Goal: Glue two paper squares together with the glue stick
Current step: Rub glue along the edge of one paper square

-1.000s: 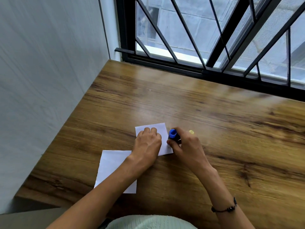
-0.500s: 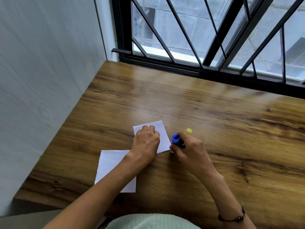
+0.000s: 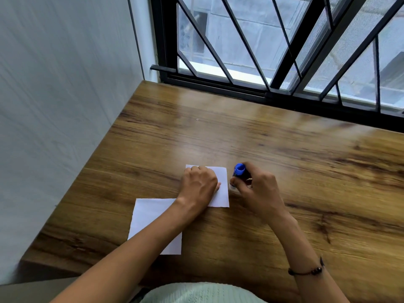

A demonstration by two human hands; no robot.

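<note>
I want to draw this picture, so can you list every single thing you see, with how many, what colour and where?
Square white paper sheets: two; far paper square under the left hand, near paper square by the table's front edge, partly under the left forearm.
Blue-ended glue stick: one, just right of the far sheet, in the right hand.
Brown wooden table: one, under everything.
Black window grille: one, behind the table.
Grey wall: one, left.
Dark bead bracelet: one, right wrist.
Left hand: presses the far sheet.
Right hand: grips the glue stick.

A: What surface fills the foreground?
B: A wood-grain table [image 3: 284, 149], abutting a pale wall [image 3: 61, 95] at left.
A: And behind it?
B: A window [image 3: 251, 40] with black diagonal bars [image 3: 293, 40].
</note>
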